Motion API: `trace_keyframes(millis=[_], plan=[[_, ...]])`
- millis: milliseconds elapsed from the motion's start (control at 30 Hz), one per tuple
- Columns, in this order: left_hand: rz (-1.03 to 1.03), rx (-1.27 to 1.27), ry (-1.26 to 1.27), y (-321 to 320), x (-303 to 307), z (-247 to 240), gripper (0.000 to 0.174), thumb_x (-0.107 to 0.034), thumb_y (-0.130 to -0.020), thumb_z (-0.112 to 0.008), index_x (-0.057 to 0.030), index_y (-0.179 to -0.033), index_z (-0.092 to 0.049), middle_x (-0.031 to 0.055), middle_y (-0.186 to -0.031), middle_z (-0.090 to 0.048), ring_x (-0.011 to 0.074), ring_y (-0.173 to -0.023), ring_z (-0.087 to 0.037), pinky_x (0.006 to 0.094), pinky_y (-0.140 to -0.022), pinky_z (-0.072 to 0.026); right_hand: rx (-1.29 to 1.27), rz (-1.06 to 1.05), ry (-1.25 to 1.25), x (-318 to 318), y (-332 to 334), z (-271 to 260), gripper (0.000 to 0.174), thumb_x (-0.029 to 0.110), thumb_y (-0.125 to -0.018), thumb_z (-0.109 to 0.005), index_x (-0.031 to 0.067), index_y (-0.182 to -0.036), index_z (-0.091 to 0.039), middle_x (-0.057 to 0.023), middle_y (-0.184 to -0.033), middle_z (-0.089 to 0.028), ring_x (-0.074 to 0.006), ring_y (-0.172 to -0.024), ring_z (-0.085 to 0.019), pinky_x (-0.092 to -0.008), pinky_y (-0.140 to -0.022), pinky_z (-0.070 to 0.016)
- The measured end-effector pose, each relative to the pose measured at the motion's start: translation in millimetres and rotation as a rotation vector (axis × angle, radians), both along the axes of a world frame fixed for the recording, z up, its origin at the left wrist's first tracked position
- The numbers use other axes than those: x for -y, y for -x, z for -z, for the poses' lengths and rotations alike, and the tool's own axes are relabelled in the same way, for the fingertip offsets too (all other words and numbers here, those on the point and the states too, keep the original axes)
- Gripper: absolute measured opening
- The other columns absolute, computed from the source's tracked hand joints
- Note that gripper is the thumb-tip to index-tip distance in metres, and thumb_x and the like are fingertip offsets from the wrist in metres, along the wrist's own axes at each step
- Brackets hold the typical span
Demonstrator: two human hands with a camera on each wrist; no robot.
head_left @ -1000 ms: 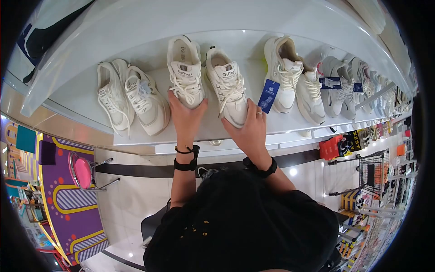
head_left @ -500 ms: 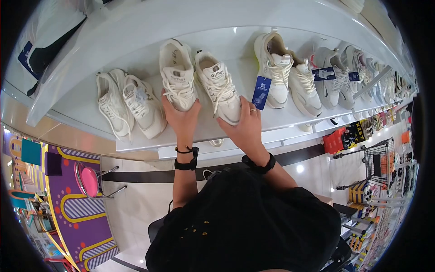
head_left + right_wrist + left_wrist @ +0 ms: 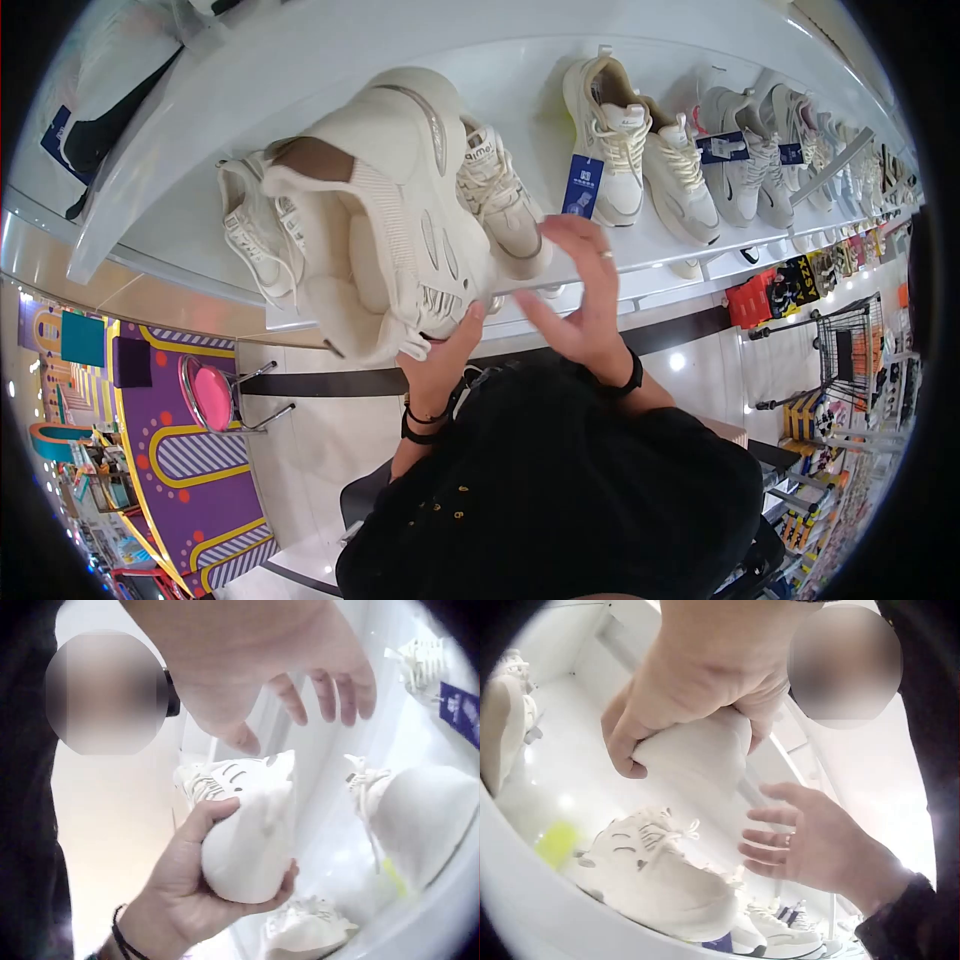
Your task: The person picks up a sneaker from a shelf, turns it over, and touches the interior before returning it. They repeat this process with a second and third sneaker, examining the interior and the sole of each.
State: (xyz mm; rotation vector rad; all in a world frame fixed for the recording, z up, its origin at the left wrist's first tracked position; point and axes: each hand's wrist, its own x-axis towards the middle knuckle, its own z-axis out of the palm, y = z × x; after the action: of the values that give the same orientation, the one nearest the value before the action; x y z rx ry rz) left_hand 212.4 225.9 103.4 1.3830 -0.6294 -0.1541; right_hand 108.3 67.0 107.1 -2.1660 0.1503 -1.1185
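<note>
My left hand (image 3: 435,365) grips a cream lace-up sneaker (image 3: 395,200) by its toe, thumb on top. Lifted off the shelf, the shoe is tilted so its wide opening and pale lining face the head camera. Its rounded toe (image 3: 240,862) lies in the left palm in the right wrist view. The matching sneaker (image 3: 512,215) stands on the shelf just behind, its tongue lettered and laces tied. My right hand (image 3: 585,300) hovers before that shoe's toe, fingers spread and nothing in it. In the left wrist view the right hand (image 3: 817,844) faces the held shoe, palm showing.
Left of the held shoe, another white pair (image 3: 250,235) is partly covered by it. To the right stand more pale sneakers (image 3: 610,150), one with a blue tag (image 3: 582,187). An upper shelf edge (image 3: 300,90) curves overhead. A pink stool (image 3: 207,393) and shopping cart (image 3: 840,340) stand behind.
My left hand has raised its sneaker from the shelf toward me and tipped it over. The right hand has let go of the other sneaker and drawn back, opening its fingers.
</note>
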Motion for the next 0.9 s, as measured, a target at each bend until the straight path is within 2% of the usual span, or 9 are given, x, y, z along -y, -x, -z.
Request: trace_keyframes(millis=[100, 167, 333, 400, 500, 633, 667, 767, 900], plan=[[0.092, -0.131, 0.051, 21.1, 4.3, 2.8, 0.04, -0.001, -0.079, -0.077, 0.0064, -0.115, -0.062, 0.0115, -0.108, -0.068, 0.0163, -0.097, -0.064, 0.0323, -0.085, -0.0513, -0.047, -0.477, -0.521, -15.6, -3.8, 1.4, 0.094, 0.022, -0.069, -0.086, -0.0001, -0.146, -0.036, -0.019, -0.143, -0.041, -0.0328, -0.134, -0.04, -0.0395, -0.104, -0.0394], [0.198, 0.439, -0.232, 28.8, 3.4, 0.5, 0.037, -0.009, -0.082, -0.075, 0.0067, -0.113, -0.063, 0.0139, -0.108, -0.067, 0.0219, -0.103, -0.063, 0.0379, -0.093, -0.0472, 0.057, -0.584, -0.572, -15.2, -4.0, 10.3, 0.105, 0.023, -0.069, -0.088, 0.0004, -0.151, -0.028, -0.0145, -0.149, -0.039, -0.0253, -0.14, -0.034, -0.0363, -0.111, -0.0311], [0.378, 0.481, -0.293, 16.4, -11.0, -6.4, 0.112, -0.03, -0.07, -0.08, 0.007, -0.149, -0.009, 0.0239, -0.148, -0.022, 0.0387, -0.133, -0.032, 0.0484, -0.106, -0.03, 0.101, -0.593, -0.956, 12.7, 12.9, 15.8, 0.094, 0.017, -0.074, -0.08, -0.0001, -0.151, -0.028, -0.0147, -0.146, -0.043, -0.0231, -0.134, -0.043, -0.0358, -0.109, -0.0347], [0.327, 0.429, -0.181, 6.1, -12.0, -3.2, 0.11, -0.031, -0.071, -0.079, 0.0052, -0.149, -0.01, 0.0234, -0.148, -0.025, 0.038, -0.132, -0.034, 0.0486, -0.106, -0.0315, 0.132, -0.798, -1.433, 22.3, 25.3, 4.6, 0.081, 0.021, -0.08, -0.068, -0.0025, -0.148, -0.03, -0.018, -0.133, -0.054, -0.0282, -0.114, -0.062, -0.0418, -0.083, -0.0593], [0.236, 0.219, 0.075, -4.2, -0.4, -6.3, 0.104, -0.031, -0.076, -0.075, 0.0011, -0.151, -0.011, 0.0219, -0.148, -0.03, 0.0365, -0.132, -0.038, 0.049, -0.106, -0.0348, 0.037, -0.85, -1.455, 37.7, 33.7, 15.1, 0.078, 0.026, -0.083, -0.065, -0.0066, -0.145, -0.031, -0.0201, -0.127, -0.058, -0.0309, -0.105, -0.066, -0.0457, -0.069, -0.0632], [0.28, -0.315, 0.27, -21.0, 2.6, 4.2, 0.091, -0.033, -0.088, -0.064, -0.0046, -0.154, -0.009, 0.0178, -0.152, -0.031, 0.0328, -0.136, -0.041, 0.0482, -0.107, -0.0401, -0.086, -0.899, -1.557, 42.5, 47.3, 30.9, 0.081, 0.035, -0.085, -0.065, -0.0099, -0.143, -0.031, -0.0208, -0.125, -0.059, -0.0265, -0.11, -0.064, -0.037, -0.07, -0.0631], [0.239, -0.194, 0.299, -29.1, -0.8, 34.9, 0.059, -0.029, -0.091, -0.057, -0.002, -0.141, -0.041, 0.0162, -0.133, -0.056, 0.0328, -0.113, -0.06, 0.0472, -0.097, -0.0475, -0.078, -0.896, -1.559, 42.4, 48.9, 35.0, 0.081, 0.035, -0.085, -0.065, -0.0099, -0.143, -0.031, -0.0208, -0.125, -0.059, -0.0265, -0.11, -0.064, -0.037, -0.07, -0.0631], [0.442, -0.586, 0.503, -35.9, -20.6, 66.8, 0.067, -0.029, -0.09, -0.061, 0.0014, -0.144, -0.037, 0.0196, -0.143, -0.046, 0.033, -0.133, -0.046, 0.0489, -0.11, -0.0395, -0.187, -0.857, -1.546, 38.5, 53.8, 36.5, 0.083, 0.042, -0.087, -0.064, -0.0082, -0.144, -0.031, -0.0202, -0.129, -0.057, -0.0253, -0.112, -0.063, -0.0356, -0.075, -0.0615], [0.746, -0.568, 0.873, -27.6, -10.2, 79.6, 0.05, -0.027, -0.094, -0.052, 0.0012, -0.136, -0.049, 0.0154, -0.131, -0.059, 0.0336, -0.121, -0.057, 0.0478, -0.101, -0.0486, -0.006, -0.956, -1.433, 44.9, 64.6, 21.4, 0.086, 0.048, -0.088, -0.064, -0.0031, -0.147, -0.029, -0.0176, -0.14, -0.049, -0.0248, -0.117, -0.06, -0.0388, -0.087, -0.0564]])
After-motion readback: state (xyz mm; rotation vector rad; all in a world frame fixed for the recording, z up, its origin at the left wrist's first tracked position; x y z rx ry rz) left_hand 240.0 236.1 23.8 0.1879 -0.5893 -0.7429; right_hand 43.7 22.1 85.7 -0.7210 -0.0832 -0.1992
